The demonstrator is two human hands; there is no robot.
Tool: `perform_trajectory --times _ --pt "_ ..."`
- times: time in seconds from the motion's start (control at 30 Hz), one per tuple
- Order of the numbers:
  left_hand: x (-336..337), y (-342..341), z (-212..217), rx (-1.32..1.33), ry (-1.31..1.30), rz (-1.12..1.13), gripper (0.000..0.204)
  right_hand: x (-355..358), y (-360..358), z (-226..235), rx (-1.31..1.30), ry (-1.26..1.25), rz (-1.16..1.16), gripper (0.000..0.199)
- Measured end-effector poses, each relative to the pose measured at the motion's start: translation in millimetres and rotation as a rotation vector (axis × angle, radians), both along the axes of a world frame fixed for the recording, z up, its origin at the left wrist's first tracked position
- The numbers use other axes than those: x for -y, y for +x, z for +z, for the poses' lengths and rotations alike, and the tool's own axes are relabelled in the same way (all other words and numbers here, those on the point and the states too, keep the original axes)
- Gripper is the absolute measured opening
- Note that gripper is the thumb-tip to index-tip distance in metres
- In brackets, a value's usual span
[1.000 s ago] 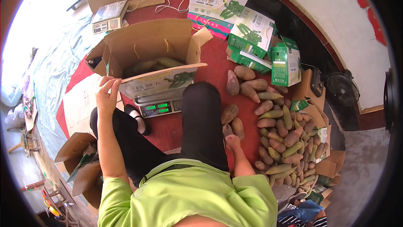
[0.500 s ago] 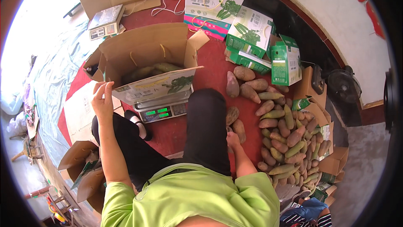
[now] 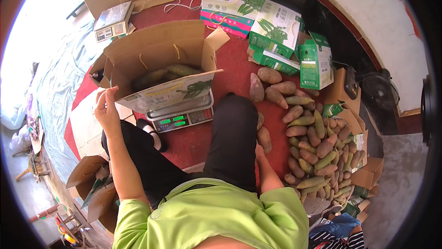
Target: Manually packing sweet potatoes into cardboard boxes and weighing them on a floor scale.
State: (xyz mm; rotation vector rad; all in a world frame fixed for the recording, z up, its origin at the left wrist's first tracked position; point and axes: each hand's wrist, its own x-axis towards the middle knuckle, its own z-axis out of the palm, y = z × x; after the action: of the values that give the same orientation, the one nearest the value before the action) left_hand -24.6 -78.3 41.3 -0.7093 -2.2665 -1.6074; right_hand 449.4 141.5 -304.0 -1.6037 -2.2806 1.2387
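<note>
My left hand [image 3: 107, 108] is raised beside the open cardboard carton [image 3: 161, 37], its fingertips pinching the near left corner of the flap. Several green radishes [image 3: 182, 70] lie inside the carton, which has rope handles and a printed white front. Beneath it is a digital scale [image 3: 184, 119] with green lit displays. My right hand [image 3: 259, 151] is down beside my right knee, mostly hidden by the leg, so its fingers do not show. Nearest to it are loose, soil-coated radishes [image 3: 264, 139] on the red floor covering.
A large radish pile [image 3: 317, 152] spreads to the right. White-and-green gift cartons [image 3: 276, 30] stand at the back, and a black fan [image 3: 380, 90] by the wall. Another scale [image 3: 114, 21] stands far left. Open brown boxes [image 3: 87, 173] sit left of my leg. A person in striped clothing [image 3: 338, 235] is lower right.
My left hand has shifted slightly left and the fingertips have closed together at the flap corner. My right hand has slipped further behind my knee, which has moved a little right.
</note>
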Motion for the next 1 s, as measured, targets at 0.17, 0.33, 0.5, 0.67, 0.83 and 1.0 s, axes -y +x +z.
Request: perform_trajectory --times 0.17,0.33,0.5,0.67,0.83,1.0 --pt "19.5 -1.2 3.1 0.032 -0.034 0.073 0.023 -6.3 -53.3 73.9 0.012 -0.245 -0.021 0.021" --pt "11.3 -2.6 1.7 0.087 0.039 0.031 0.024 -83.5 -75.9 79.2 -0.250 -0.306 -0.211 0.013" --pt "20.7 -15.2 -5.7 0.184 0.125 0.097 0.027 -185.6 -150.3 136.2 -0.363 -0.357 -0.299 0.019" --pt "27.7 -25.2 -8.0 0.331 0.271 0.162 0.033 -281.7 -236.5 205.5 -0.511 -0.147 -0.212 0.019" --pt "39.1 -42.4 -14.3 0.479 0.400 0.183 0.039 -361.8 -317.0 248.9 -0.656 -0.020 -0.229 0.019" --pt "48.9 -61.0 -17.8 0.549 0.534 0.088 0.040 -428.8 -383.5 280.0 -0.686 0.049 -0.240 0.032"
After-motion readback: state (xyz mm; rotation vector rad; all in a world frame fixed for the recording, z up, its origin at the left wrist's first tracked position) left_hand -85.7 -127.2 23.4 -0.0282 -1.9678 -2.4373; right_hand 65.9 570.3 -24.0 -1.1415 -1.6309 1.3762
